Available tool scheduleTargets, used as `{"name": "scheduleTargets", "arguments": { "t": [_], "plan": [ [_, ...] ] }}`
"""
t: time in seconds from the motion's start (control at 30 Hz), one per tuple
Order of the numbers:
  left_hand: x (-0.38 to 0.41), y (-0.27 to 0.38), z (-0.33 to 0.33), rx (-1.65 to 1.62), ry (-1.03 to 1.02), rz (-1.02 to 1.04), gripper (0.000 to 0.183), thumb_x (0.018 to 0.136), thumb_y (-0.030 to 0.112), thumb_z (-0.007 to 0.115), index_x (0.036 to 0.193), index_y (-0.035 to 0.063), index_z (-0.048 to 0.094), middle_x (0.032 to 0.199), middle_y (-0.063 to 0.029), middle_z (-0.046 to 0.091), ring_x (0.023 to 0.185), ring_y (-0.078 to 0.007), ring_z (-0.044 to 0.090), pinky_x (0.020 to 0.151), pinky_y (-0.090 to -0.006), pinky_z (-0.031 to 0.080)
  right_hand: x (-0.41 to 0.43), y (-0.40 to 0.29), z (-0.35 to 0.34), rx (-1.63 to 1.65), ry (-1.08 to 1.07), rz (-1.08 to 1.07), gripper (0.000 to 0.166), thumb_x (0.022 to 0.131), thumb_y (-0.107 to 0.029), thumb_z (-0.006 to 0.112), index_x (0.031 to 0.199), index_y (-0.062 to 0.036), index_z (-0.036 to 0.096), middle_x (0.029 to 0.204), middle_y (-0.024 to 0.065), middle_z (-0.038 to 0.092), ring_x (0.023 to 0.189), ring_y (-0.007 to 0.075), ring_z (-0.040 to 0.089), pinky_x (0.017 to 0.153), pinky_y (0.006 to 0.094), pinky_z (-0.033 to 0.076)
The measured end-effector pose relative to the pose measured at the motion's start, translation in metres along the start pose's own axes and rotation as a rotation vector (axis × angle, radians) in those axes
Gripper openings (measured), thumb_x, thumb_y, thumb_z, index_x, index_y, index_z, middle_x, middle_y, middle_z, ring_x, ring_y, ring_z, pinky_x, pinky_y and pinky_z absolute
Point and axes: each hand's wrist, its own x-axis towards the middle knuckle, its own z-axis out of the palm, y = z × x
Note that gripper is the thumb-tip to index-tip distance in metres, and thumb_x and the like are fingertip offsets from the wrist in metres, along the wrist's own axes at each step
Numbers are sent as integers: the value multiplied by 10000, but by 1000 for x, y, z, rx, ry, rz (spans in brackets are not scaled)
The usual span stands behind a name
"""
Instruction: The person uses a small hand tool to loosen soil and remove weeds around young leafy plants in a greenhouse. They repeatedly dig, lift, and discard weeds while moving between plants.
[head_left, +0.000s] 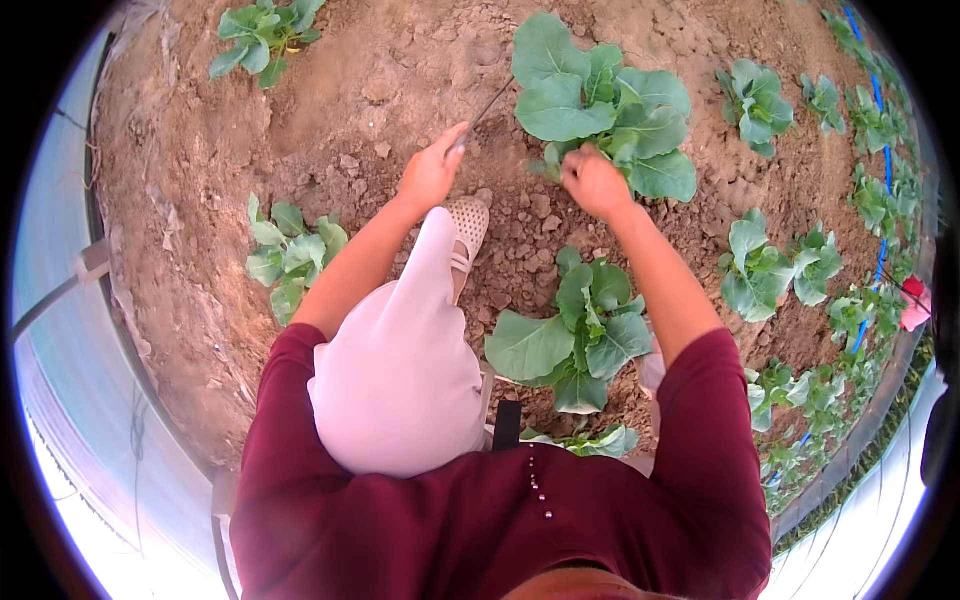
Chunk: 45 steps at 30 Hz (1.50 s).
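Note:
My left hand (431, 172) grips the near end of a thin, dark, rod-like tool (490, 107). It slants up to the right, and its far end reaches the leaves of a large cabbage-like plant (566, 109). What the tool's tip looks like is hidden or too small to tell. Low on this plant, at its near side, is my right hand (598, 182), slightly blurred. Its fingers are curled among the lower leaves and stem; whether they hold a leaf cannot be made out. Crumbled brown soil (525, 214) lies between and below my hands.
Just below my right forearm grows another leafy plant (581, 341). My shoe (469, 225) rests on the soil near my left hand. More plants stand at left (296, 251), upper left (262, 37) and right (757, 101). A blue hose (887, 172) runs along the right; plastic sheeting (60, 217) borders the left.

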Motion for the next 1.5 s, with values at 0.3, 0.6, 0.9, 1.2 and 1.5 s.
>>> {"name": "scheduleTargets", "arguments": {
  "t": [0.3, 0.6, 0.9, 1.2, 1.5],
  "plan": [
    [-162, -30, -78, 172, -177, -527, 479, 998, 307, 553, 1468, 332, 464, 1024, -241, 695, 907, -436, 675, 805, -495, 529, -241, -37, -147, 42, -465, -95, 127, 845, -159, 644, 889, -46, 607, 950, 152, 603, 900, 365, 629, 767, 450, 521],
    [-223, -24, -83, 3, 209, -434, 466, 990, 271, 539, 1454, 277, 501, 1128, -224, 687, 987, -413, 670, 851, -451, 523, -352, -69, -196, 443, -82, 513, 379, 826, 17, 642, 1201, -37, 628, 992, 102, 644, 875, 205, 631, 709, 306, 504],
    [-160, -65, -62, 164, 351, -198, 455, 992, 237, 553, 1443, 188, 518, 1037, -181, 721, 833, -387, 690, 761, -475, 532, -325, -82, -220, 185, 35, 348, 399, 842, 31, 624, 1235, -37, 610, 992, 126, 658, 809, 219, 631, 668, 335, 511],
    [49, -63, -95, -270, 289, -448, 416, 1020, 257, 543, 1428, 178, 548, 726, 7, 495, 607, -116, 461, 513, -287, 367, -319, -76, -224, 202, -16, 357, 388, 834, 12, 638, 1219, -24, 609, 977, 149, 648, 822, 265, 643, 697, 369, 503],
    [-76, 13, -87, -22, 382, -254, 451, 990, 232, 533, 1439, 189, 525, 1035, -206, 698, 922, -340, 672, 860, -406, 506, -319, -84, -228, 189, 6, 397, 414, 826, 13, 628, 1236, -44, 609, 967, 133, 661, 813, 243, 649, 652, 351, 490]
  ]
}}
